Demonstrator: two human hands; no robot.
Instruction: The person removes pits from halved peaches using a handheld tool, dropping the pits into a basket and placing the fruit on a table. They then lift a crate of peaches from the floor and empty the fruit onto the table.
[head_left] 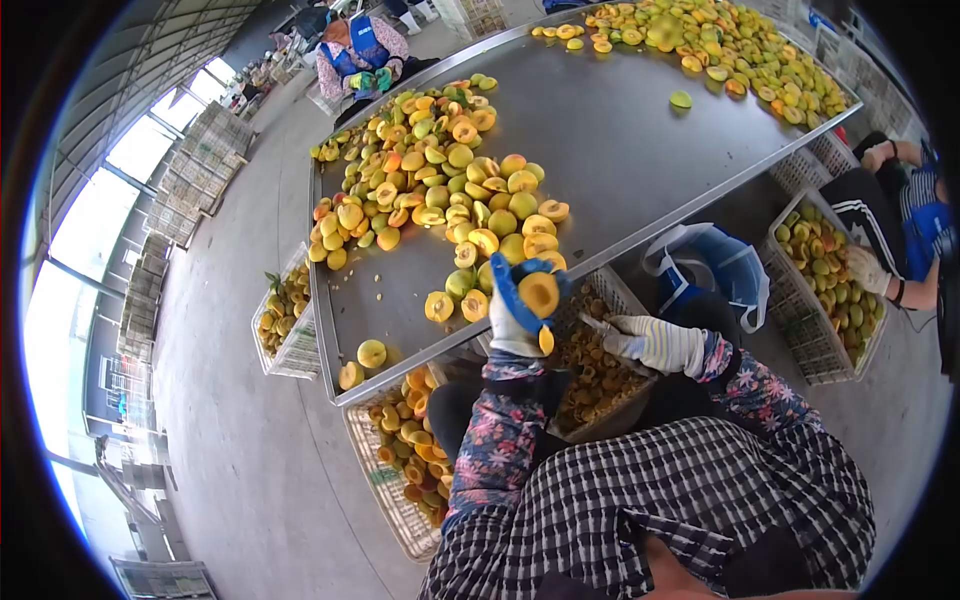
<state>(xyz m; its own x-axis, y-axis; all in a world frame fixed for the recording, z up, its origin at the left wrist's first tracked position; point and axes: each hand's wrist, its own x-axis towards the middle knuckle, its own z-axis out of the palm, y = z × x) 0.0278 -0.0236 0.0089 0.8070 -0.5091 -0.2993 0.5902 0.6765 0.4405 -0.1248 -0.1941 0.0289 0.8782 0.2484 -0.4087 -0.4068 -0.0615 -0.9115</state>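
Note:
My left hand (517, 310), in a blue and white glove, holds a halved yellow fruit (539, 295) with its hollow facing up; a small yellow piece hangs beneath it. My right hand (660, 343), in a striped white glove, is closed around a small tool (598, 324) whose tip points toward the fruit. Both hands are above a crate of brownish pits and scraps (590, 375). Just beyond my left hand, a heap of whole and halved fruit (440, 190) lies on the metal table (610, 150).
A crate of hollowed fruit halves (395, 500) stands at my left. Another fruit crate (285, 330) is by the table's left corner. A blue and white bag (715, 265) hangs right of me. Co-workers sit at the far left (360, 50) and right (925, 215), the latter beside a full crate (815, 365).

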